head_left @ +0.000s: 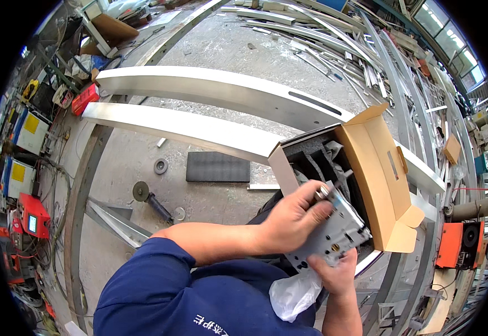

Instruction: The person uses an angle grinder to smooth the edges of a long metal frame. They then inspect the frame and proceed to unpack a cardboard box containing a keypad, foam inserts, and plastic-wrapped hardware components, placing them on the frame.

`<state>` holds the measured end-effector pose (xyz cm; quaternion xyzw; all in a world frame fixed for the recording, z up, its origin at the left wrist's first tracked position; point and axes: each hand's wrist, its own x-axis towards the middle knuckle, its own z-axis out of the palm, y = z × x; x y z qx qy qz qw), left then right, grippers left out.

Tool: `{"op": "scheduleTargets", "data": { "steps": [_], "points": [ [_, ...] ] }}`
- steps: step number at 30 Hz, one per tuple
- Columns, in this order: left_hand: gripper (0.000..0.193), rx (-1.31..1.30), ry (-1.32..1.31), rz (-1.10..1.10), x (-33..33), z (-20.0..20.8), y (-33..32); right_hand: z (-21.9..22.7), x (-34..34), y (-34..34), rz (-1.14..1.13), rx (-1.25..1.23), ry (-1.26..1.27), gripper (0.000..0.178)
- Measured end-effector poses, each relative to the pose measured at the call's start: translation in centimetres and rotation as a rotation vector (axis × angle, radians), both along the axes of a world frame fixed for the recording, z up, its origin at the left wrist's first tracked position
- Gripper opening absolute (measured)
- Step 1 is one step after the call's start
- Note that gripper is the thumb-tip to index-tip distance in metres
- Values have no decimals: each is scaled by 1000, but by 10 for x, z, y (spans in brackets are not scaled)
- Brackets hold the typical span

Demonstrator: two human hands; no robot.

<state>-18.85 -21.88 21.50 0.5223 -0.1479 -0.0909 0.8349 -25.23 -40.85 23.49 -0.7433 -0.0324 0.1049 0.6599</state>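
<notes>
Metal unit (342, 227) sits between your two hands: your left fingers (308, 193) pinch its upper end, thumb over the face, while your right fingers (323, 267) grip its lower edge, thumb in front and the rest mostly hidden. Support the weight from below and grip by the edges — a smooth plate like this probably slides if one side lets go. Mind the translucent plastic bag (295, 294) bunched just left of your right fingers; it could snag on projecting parts. The open cardboard box (375, 173) lies beyond and right of your left fingers, so give its flaps room. The unit looks flat, boxy and silvery — slanted, dotted with holes, with a brass-coloured fitting (335, 247) just above your right fingers.
</notes>
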Motion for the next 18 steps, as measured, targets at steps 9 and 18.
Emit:
{"op": "scheduleTargets", "data": {
  "steps": [9,18],
  "points": [
    [71,930,-652,419,170,16,66,-4,-51,-55,-450,279,46,66],
    [76,2018,-151,-162,348,-40,165,-6,-105,-117,-793,405,-129,90]
  ]
}}
